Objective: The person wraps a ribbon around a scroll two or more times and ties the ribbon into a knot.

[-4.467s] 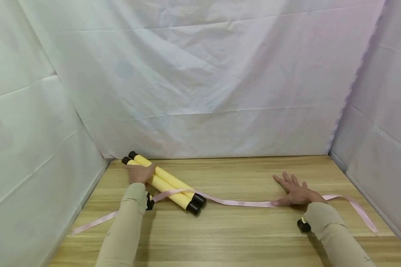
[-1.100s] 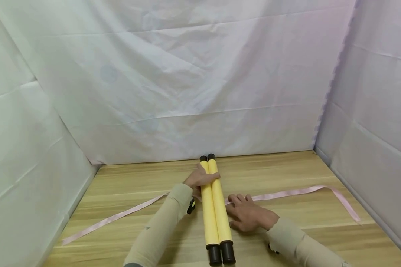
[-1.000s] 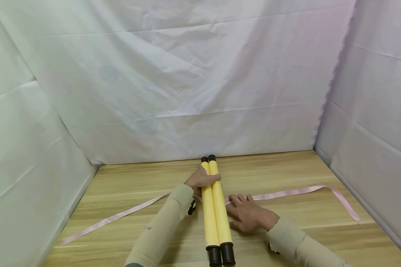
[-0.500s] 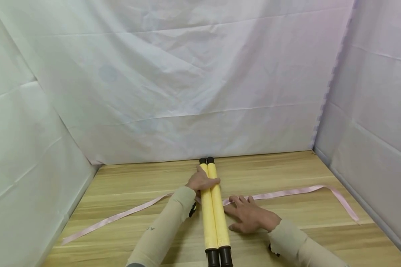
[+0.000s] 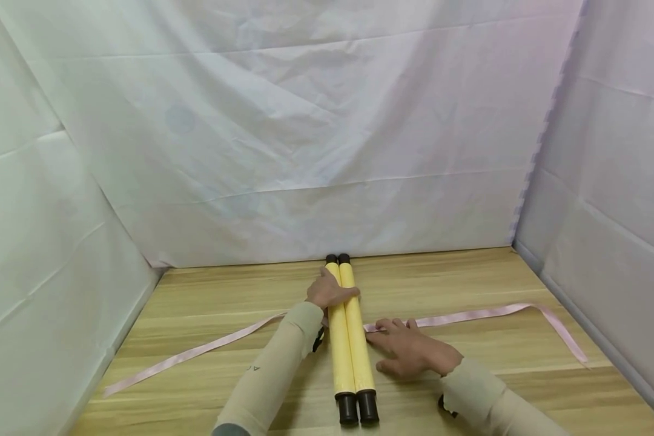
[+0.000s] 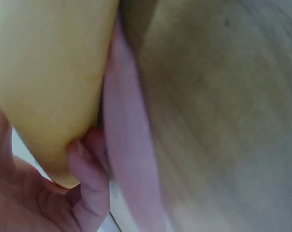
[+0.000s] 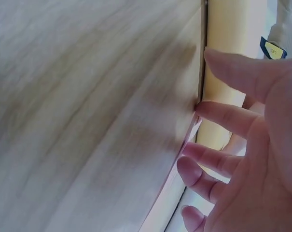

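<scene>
Two yellow tubes with black end caps, the left tube (image 5: 341, 357) and the right tube (image 5: 360, 357), lie side by side, pointing toward the back wall. My left hand (image 5: 329, 292) grips both near their far ends, thumb over the top; in the left wrist view its fingers (image 6: 90, 181) curl under the yellow surface. A pink ribbon (image 5: 469, 315) runs crosswise beneath the tubes, its middle hidden by them. Just right of the tubes, my right hand (image 5: 411, 350) rests with its fingertips on the ribbon. In the right wrist view those fingers (image 7: 228, 116) are loosely extended beside the tube.
The wood-grain table (image 5: 240, 284) is bounded by a white cloth wall (image 5: 283, 151) at the back and cloth on both sides. One ribbon end reaches toward the left edge; the other bends forward at the right. The tubes' far caps stand close to the back cloth.
Since the earliest frame, my left hand has brought the tubes from a diagonal at left to the middle, across the ribbon. My right hand has moved left beside them. The last second shows only slight shifts.
</scene>
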Available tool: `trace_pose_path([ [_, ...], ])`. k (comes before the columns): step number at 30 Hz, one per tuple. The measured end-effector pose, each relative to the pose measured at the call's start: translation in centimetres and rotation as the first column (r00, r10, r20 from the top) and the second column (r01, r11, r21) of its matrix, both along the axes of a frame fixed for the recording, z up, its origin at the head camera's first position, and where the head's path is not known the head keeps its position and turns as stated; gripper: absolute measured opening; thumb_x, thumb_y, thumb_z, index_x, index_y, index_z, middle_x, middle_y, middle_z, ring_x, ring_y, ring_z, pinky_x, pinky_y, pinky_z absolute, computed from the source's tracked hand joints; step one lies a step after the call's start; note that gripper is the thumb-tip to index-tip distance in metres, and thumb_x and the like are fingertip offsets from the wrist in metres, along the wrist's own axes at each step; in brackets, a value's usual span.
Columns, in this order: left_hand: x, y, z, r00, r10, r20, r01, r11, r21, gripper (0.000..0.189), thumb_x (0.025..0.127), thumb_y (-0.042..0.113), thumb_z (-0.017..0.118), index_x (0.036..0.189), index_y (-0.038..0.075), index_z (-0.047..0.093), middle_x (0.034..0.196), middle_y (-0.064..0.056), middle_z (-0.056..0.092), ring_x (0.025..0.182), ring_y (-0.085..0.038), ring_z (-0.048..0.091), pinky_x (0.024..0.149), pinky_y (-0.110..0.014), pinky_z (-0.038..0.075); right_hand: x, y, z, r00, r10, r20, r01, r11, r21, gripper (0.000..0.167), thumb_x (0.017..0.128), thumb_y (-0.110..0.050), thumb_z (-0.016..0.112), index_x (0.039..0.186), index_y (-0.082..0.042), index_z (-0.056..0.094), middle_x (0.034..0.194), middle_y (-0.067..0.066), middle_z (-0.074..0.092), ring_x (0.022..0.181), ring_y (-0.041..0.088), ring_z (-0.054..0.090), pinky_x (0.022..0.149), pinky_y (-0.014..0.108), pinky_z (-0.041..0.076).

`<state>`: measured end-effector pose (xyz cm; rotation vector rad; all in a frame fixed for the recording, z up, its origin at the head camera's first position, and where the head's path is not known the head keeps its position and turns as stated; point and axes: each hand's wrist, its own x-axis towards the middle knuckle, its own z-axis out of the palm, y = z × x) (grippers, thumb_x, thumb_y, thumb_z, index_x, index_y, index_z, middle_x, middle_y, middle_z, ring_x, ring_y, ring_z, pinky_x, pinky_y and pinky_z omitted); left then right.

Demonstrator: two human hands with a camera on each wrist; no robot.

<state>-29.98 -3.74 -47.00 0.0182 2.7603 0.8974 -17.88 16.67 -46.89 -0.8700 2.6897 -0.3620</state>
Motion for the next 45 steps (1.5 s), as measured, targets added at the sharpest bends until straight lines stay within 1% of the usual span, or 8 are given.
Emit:
trace_pose_path([
  [6, -0.1, -1.1, 0.2, 0.999, -0.021, -0.035, 0.020, 1.000, -0.019, 0.098, 0.090, 0.061, 0.058, 0.153, -0.005, 0.021, 0.135, -0.030, 0.051, 0.113, -0.043, 0.057, 0.091, -0.053, 0.049, -0.6, 0.2, -0.1, 0.996, -0.067, -0.056, 0.066, 0.997, -0.026, 0.058, 0.094, -0.035, 0.065, 0.146, -0.015, 0.048, 0.144, 0.017, 0.046, 0.132, 0.037, 0.042, 0.103, 0.068, 0.027],
  [8, 0.1, -2.0, 0.5, 0.999, -0.010, -0.052, 0.011, 1.000, 0.013, 0.071, 0.098, 0.054, 0.049, 0.141, -0.003, 0.046, 0.124, -0.025, 0.059, 0.106, -0.040, 0.060, 0.089, -0.054, 0.047, -0.9, 0.5, 0.0, 0.991, -0.113, -0.072, 0.109, 0.992, -0.058, 0.053, 0.093, -0.032, 0.067, 0.141, -0.014, 0.053, 0.139, 0.016, 0.050, 0.127, 0.037, 0.045, 0.099, 0.065, 0.031],
  [10, 0.3, -3.0, 0.7, 0.997, -0.007, -0.076, 0.010, 0.999, 0.039, 0.048, 0.102, 0.043, 0.042, 0.106, 0.000, 0.064, 0.099, -0.018, 0.063, 0.084, -0.032, 0.060, 0.076, -0.048, 0.047, -1.3, 0.8, 0.1, 0.986, -0.149, -0.078, 0.142, 0.985, -0.095, 0.047, 0.094, -0.030, 0.068, 0.136, -0.012, 0.057, 0.132, 0.014, 0.053, 0.121, 0.035, 0.048, 0.093, 0.061, 0.034],
  [14, 0.6, -4.8, 0.9, 0.996, -0.073, -0.053, 0.079, 0.990, 0.120, 0.041, 0.099, 0.021, 0.042, 0.058, 0.014, 0.041, 0.055, 0.000, 0.035, 0.051, -0.015, 0.027, 0.052, -0.032, 0.029, -2.4, 1.3, 0.5, 0.983, -0.168, -0.071, 0.157, 0.978, -0.136, 0.035, 0.095, -0.029, 0.067, 0.124, -0.009, 0.063, 0.120, 0.011, 0.058, 0.111, 0.033, 0.052, 0.087, 0.058, 0.037],
  [22, 1.2, -6.9, 0.5, 0.945, -0.325, -0.041, 0.328, 0.936, 0.127, 0.043, 0.095, 0.007, 0.051, 0.057, 0.017, 0.033, 0.052, 0.006, 0.022, 0.049, -0.009, 0.018, 0.048, -0.025, 0.021, -4.8, 0.7, 0.4, 0.985, -0.168, 0.027, 0.170, 0.975, -0.143, 0.020, 0.093, -0.028, 0.069, 0.105, -0.011, 0.067, 0.103, 0.006, 0.061, 0.098, 0.027, 0.055, 0.086, 0.061, 0.040],
  [26, 1.7, -7.3, 0.4, 0.948, -0.318, -0.010, 0.316, 0.940, 0.130, 0.040, 0.094, 0.010, 0.062, 0.055, 0.011, 0.052, 0.051, 0.006, 0.035, 0.048, -0.009, 0.024, 0.047, -0.024, 0.024, -5.7, -0.1, 0.4, 0.976, -0.186, 0.111, 0.203, 0.964, -0.172, 0.017, 0.089, -0.024, 0.075, 0.097, -0.013, 0.066, 0.100, 0.004, 0.061, 0.093, 0.023, 0.057, 0.088, 0.057, 0.044],
  [30, 2.3, -7.5, 0.4, 0.957, -0.289, 0.022, 0.284, 0.950, 0.132, 0.028, 0.091, 0.018, 0.071, 0.068, 0.002, 0.072, 0.053, 0.006, 0.047, 0.049, -0.009, 0.033, 0.049, -0.024, 0.029, -6.3, -0.7, 0.4, 0.964, -0.184, 0.191, 0.221, 0.955, -0.198, 0.016, 0.085, -0.016, 0.079, 0.084, -0.012, 0.063, 0.087, 0.000, 0.060, 0.080, 0.017, 0.053, 0.072, 0.038, 0.047],
  [45, 4.0, -7.7, 0.7, 0.952, -0.280, 0.122, 0.254, 0.948, 0.192, 0.020, 0.091, 0.017, 0.068, 0.074, 0.006, 0.069, 0.067, 0.000, 0.058, 0.054, -0.014, 0.047, 0.051, -0.028, 0.040, -6.3, 0.3, 0.7, 0.975, -0.103, 0.196, 0.153, 0.954, -0.258, 0.022, 0.089, -0.013, 0.073, 0.075, -0.011, 0.056, 0.071, -0.004, 0.050, 0.068, 0.013, 0.046, 0.065, 0.028, 0.038],
])
